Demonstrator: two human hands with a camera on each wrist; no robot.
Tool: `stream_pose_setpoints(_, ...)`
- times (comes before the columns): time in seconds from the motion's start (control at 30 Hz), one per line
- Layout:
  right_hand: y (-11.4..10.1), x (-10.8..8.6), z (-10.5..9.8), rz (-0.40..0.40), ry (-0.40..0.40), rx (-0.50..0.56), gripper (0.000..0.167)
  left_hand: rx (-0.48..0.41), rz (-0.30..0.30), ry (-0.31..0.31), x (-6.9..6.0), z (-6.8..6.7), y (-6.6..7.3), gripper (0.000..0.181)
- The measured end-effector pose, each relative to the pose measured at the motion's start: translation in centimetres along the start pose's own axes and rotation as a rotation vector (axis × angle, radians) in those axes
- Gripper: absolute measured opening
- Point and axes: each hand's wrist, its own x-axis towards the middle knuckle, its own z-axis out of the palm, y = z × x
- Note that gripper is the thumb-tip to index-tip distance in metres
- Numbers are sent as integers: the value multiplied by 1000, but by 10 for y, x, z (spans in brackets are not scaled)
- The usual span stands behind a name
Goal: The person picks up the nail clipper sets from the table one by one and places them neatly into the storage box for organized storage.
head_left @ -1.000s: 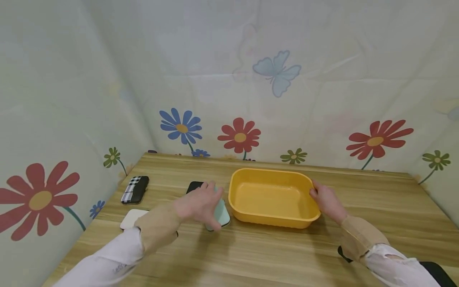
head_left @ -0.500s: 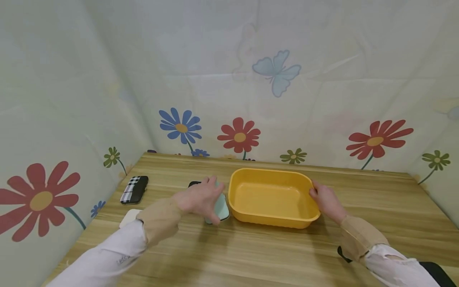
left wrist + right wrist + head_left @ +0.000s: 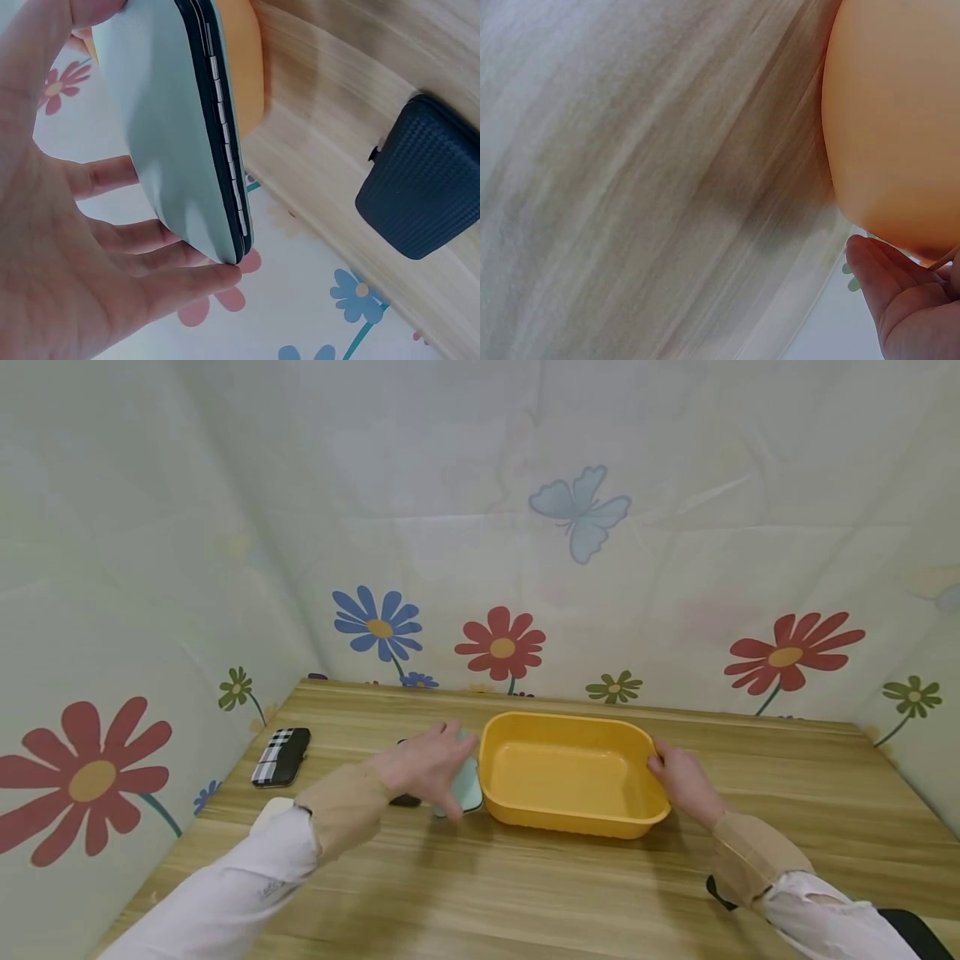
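Note:
My left hand grips a flat mint-green hinged case by its edges, beside the left end of a yellow plastic tub. In the left wrist view, the mint case stands on edge with its metal hinge showing, thumb at one end and fingertips at the other. My right hand pinches the tub's right rim, thumb over the inside. The tub's interior holds nothing. A black textured case lies on the table near the left hand, mostly hidden by it in the head view.
On the wooden table, a black case with a plaid panel lies at the far left. A white item is partly covered by the left sleeve. Black objects lie by the right forearm. A flowered curtain closes off the back.
My left hand has shifted slightly right and away from me with the mint case, which is nearer the tub's wall. The right hand and tub have stayed put.

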Motion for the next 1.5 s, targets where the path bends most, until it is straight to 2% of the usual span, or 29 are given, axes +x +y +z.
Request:
stream_pose_setpoints(0.37,1,-1,0,-12,7,1,34,37,66,10,17,-9,8,72)
stream_pose_setpoints(0.63,2,-1,1,-17,25,-20,30,36,73,-3,25,-13,14,76)
stream_pose_setpoints(0.9,-3,0,2,0,7,13,34,41,85,5,27,-15,15,75)
stream_pose_setpoints(1.17,3,1,2,3,14,4,34,72,113,14,38,-19,20,74)
stream_pose_setpoints(1.5,3,1,4,-3,40,-11,31,84,115,0,50,-23,26,70)
